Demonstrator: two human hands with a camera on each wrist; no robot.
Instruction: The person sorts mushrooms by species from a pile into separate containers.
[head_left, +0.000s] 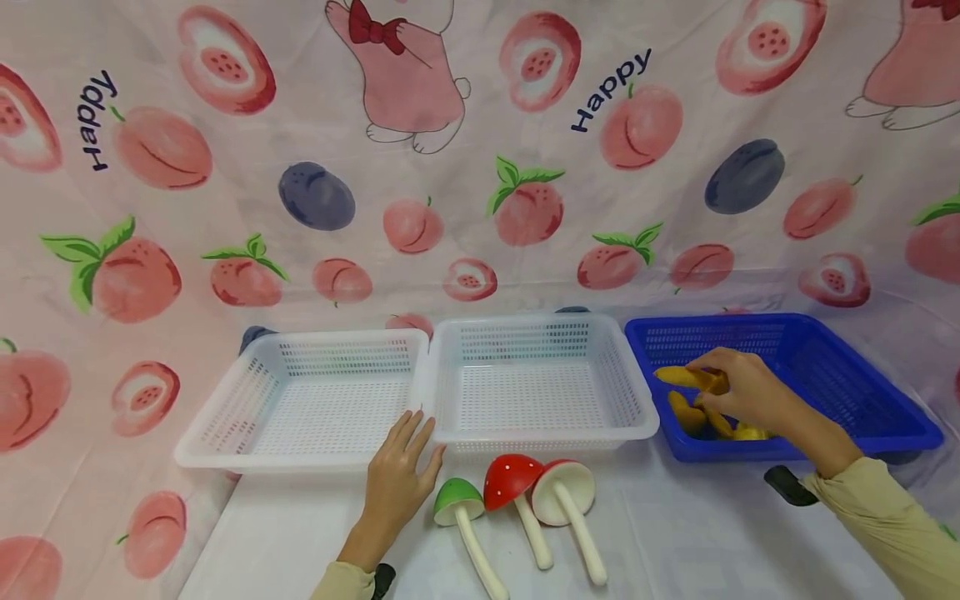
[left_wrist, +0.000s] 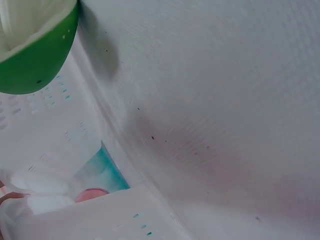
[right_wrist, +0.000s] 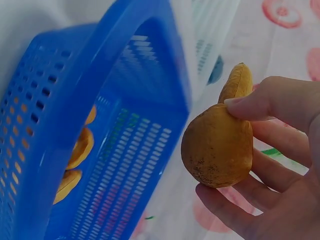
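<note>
My right hand [head_left: 750, 392] pinches a yellow-brown mushroom [right_wrist: 217, 145] by its rounded cap, with its tapering stem pointing away. It holds the mushroom over the left part of a blue basket [head_left: 918, 435], where several yellow pieces [head_left: 688, 415] lie. My left hand [head_left: 397, 479] rests with fingers extended by the front rims of the left white basket [head_left: 300, 461] and the middle white basket [head_left: 555, 435]. Right of this hand lie a green-capped mushroom [head_left: 459, 497], a red-capped mushroom [head_left: 510, 481] and another red one [head_left: 553, 500] showing its white underside.
The three baskets stand side by side at the back of the white table [head_left: 675, 542]. Behind them hangs a pink fruit-print cloth [head_left: 450, 183]. The mushroom stems point towards the table's front.
</note>
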